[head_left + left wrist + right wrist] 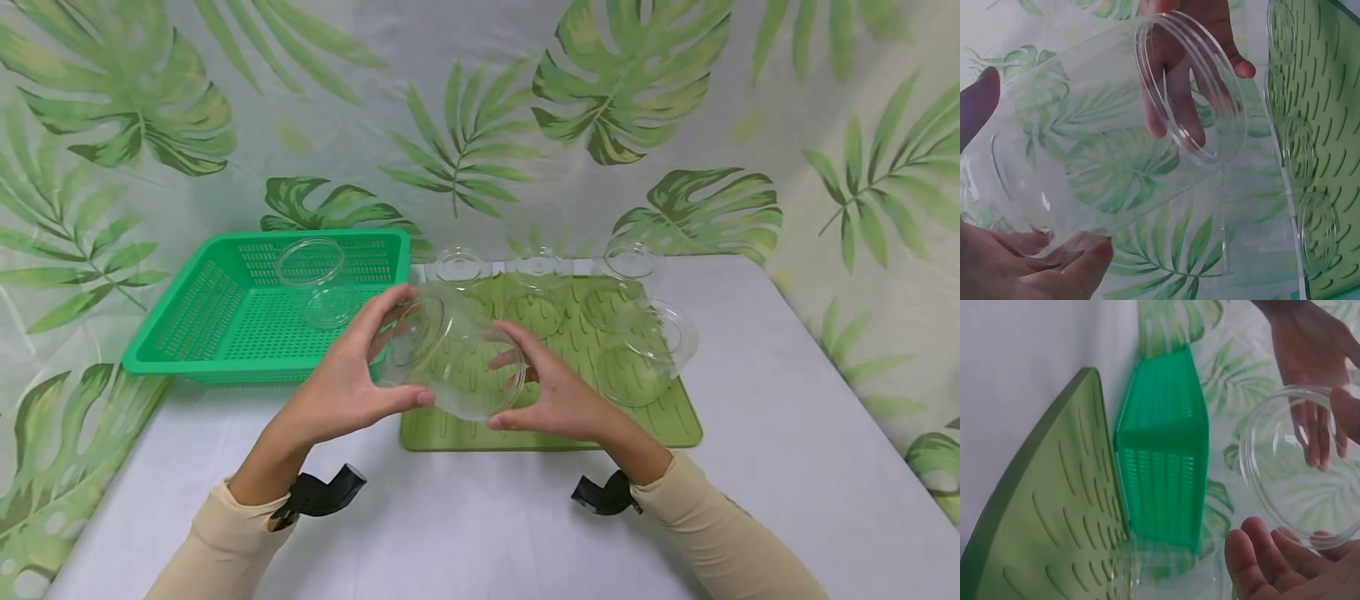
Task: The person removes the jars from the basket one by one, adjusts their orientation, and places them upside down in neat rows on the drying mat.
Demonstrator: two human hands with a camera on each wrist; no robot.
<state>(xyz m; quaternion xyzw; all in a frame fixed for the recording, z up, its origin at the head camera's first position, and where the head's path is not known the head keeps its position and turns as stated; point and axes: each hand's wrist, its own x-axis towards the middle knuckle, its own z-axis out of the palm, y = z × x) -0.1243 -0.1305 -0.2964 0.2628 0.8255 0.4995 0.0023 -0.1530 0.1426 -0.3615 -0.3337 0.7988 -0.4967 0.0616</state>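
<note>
Both hands hold a clear cup [468, 367] above the front of the green mat, tipped on its side with its rim toward the right. My left hand [341, 383] grips it round the base end, thumb in front and fingers behind. The right hand [558, 392] holds the rim end between thumb and fingers. In the left wrist view, the cup [1097, 125] is see-through, with a ringed rim [1147, 62] and the right hand's fingers showing through it. The right wrist view shows the rim [1250, 456] close to that hand's fingers.
A green mat [450, 437] lies on the white table, with several similar clear cups, including one at its right [637, 367], standing on it. Behind left is a green slotted basket [180, 325] with another clear cup [311, 275] inside. A leaf-patterned cloth [465, 117] hangs behind.
</note>
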